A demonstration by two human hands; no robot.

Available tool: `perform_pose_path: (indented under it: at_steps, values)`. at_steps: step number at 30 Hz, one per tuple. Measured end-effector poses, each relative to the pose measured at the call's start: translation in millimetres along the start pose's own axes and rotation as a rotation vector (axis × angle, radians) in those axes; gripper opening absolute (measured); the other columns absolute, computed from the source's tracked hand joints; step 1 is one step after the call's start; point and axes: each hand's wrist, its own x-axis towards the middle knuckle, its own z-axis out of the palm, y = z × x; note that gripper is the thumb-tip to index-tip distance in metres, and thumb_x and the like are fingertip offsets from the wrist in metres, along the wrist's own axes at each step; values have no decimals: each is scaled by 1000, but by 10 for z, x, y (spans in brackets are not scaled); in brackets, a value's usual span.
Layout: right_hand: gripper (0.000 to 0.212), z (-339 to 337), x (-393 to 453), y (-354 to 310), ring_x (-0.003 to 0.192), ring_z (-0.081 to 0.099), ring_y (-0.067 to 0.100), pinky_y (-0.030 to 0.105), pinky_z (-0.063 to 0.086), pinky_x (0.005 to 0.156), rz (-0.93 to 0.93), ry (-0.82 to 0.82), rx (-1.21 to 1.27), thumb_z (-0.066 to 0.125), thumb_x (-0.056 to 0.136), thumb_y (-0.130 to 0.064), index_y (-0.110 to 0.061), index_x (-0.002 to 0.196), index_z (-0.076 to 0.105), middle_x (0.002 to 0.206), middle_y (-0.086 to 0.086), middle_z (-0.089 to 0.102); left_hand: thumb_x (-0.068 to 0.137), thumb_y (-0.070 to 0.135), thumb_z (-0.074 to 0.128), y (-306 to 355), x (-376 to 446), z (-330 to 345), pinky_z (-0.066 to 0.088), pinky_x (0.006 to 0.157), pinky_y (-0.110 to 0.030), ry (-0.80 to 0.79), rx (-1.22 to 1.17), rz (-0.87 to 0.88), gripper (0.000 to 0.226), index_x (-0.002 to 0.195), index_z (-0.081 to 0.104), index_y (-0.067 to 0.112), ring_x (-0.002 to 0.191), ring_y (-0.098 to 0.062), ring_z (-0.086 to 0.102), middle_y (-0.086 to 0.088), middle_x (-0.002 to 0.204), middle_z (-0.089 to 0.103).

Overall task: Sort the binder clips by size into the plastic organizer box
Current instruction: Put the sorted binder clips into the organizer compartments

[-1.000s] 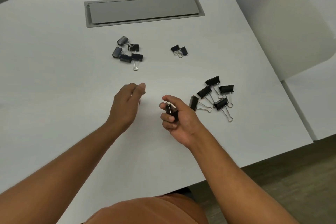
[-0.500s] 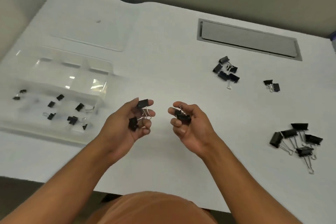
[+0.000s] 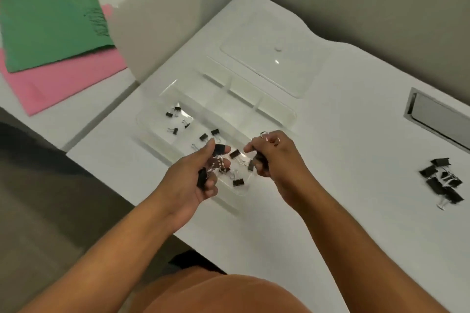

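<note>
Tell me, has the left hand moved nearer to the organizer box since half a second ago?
Yes. The left hand now overlaps the near edge of the organizer box.

- No text, label, brand, number or sign can be read anywhere.
- The green sheet of paper at about 10 o'clock bears dark scribbled marks near its right edge, too blurred to tell whether they are writing.
</note>
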Motion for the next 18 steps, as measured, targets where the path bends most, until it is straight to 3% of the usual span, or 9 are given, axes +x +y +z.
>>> perform_pose_path:
  at_steps: [2, 5, 7, 10, 12, 15, 18]
  values:
    - [24, 200, 184, -207, 59, 48, 15, 31, 44, 59, -85, -6, -94, 67, 101, -28, -5, 102, 61, 74, 6, 67, 99, 51, 61, 75, -1, -166, 40, 58, -25, 38, -24, 22, 43, 117, 79, 16, 58, -11, 39, -1, 100, 63]
    - [29, 504, 570, -474, 58, 48, 9, 29, 44, 61, -259, 3, -227, 73, 97, -32, -10, 83, 59, 67, -6, 54, 97, 55, 62, 165, 5, -347, 36, 58, -26, 81, -84, 35, 47, 118, 78, 16, 58, -10, 36, 2, 88, 54]
    - [34, 700, 857, -605, 60, 51, 10, 31, 45, 64, -339, 10, -328, 75, 95, -35, -9, 79, 60, 66, -4, 57, 96, 57, 61, 211, 11, -421, 35, 57, -25, 80, -93, 39, 48, 118, 78, 18, 58, -10, 34, 2, 85, 48]
    - [37, 904, 1234, -732, 65, 69, 5, 29, 51, 68, -375, 26, -480, 76, 92, -41, -7, 81, 69, 69, 0, 70, 96, 56, 61, 264, 22, -467, 34, 55, -24, 71, -118, 41, 46, 117, 79, 19, 58, -11, 31, 0, 86, 47]
    - [38, 986, 1423, -789, 67, 69, 1, 26, 48, 66, -358, 15, -578, 76, 92, -44, -7, 85, 73, 73, -3, 71, 97, 55, 61, 289, 34, -499, 32, 54, -25, 72, -134, 39, 44, 115, 79, 19, 58, -11, 30, 0, 86, 47]
    - [40, 995, 1587, -800, 85, 63, 13, 29, 45, 74, -312, 25, -703, 71, 94, -48, -9, 97, 77, 92, 0, 71, 97, 55, 61, 308, 55, -544, 29, 55, -26, 71, -157, 44, 45, 117, 78, 18, 58, -12, 29, 0, 83, 47]
    - [37, 952, 1566, -783, 90, 59, 17, 30, 43, 71, -270, 82, -614, 60, 100, -42, -6, 102, 70, 97, 1, 67, 98, 53, 61, 312, 78, -598, 26, 56, -28, 77, -193, 48, 46, 120, 76, 16, 58, -12, 28, 1, 82, 47]
